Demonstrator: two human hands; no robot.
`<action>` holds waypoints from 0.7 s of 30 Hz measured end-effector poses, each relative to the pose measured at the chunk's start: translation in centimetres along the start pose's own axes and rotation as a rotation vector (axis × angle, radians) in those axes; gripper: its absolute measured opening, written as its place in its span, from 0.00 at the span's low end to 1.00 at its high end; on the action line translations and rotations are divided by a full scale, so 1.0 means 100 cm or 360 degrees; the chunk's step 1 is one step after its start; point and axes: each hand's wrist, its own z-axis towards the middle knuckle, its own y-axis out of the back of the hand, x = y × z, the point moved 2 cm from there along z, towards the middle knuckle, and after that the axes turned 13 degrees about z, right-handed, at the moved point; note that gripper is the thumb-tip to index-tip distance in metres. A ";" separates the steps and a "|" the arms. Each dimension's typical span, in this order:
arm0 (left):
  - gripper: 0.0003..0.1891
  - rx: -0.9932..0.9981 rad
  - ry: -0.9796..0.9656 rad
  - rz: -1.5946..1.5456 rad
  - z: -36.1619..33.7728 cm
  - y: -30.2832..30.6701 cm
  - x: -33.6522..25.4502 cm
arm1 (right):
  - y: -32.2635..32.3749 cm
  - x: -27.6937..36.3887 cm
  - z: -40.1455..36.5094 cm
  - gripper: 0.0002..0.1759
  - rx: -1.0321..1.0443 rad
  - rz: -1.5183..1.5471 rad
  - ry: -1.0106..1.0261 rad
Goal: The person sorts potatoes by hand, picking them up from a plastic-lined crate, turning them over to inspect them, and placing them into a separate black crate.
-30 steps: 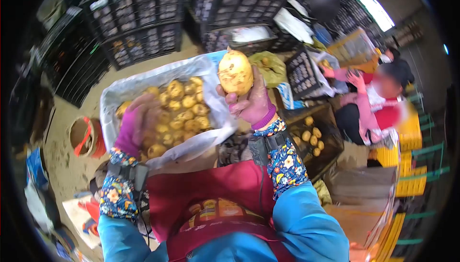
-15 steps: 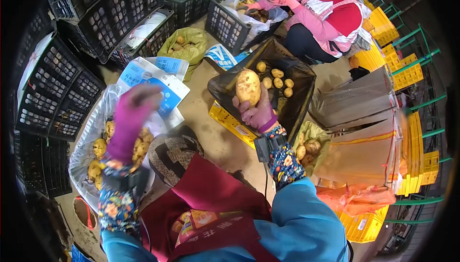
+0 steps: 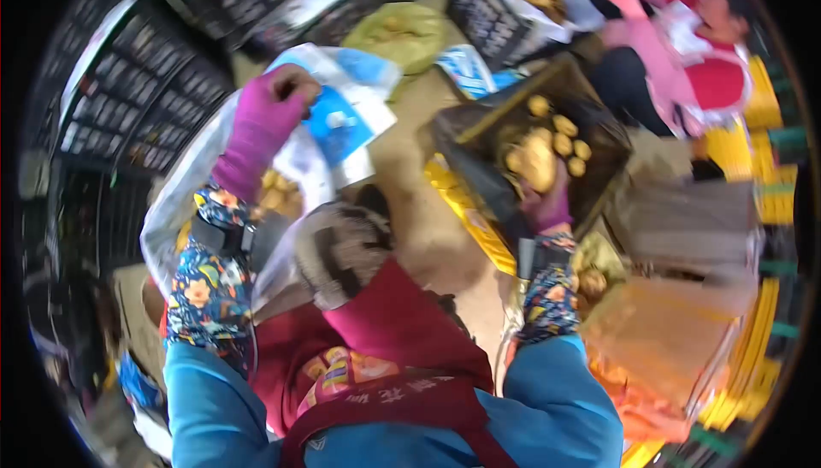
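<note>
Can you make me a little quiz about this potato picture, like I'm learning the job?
1. True or false: the right hand holds a potato.
2. What colour covers the left hand? A) magenta B) green C) white
3. Fill in: the other person wears ___ sleeves.
Key: 1 true; 2 A; 3 pink.

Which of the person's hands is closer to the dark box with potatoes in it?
Right. The right hand is at the dark box, holding a potato over it. The left hand is well off to the side, up by the blue-and-white bag.
</note>
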 end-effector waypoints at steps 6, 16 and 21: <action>0.09 -0.0013 0.0650 -0.0073 -0.166 0.113 0.167 | 0.180 -0.010 -0.008 0.25 -0.0876 -0.1686 -0.0268; 0.34 -0.0477 0.1143 -0.0436 -0.272 0.136 0.161 | -0.183 0.010 0.150 0.20 0.0324 -0.2060 0.0747; 0.32 -0.0519 0.0643 -0.0495 -0.256 0.159 0.146 | -0.437 -0.172 0.129 0.38 0.2007 -0.2225 -0.0135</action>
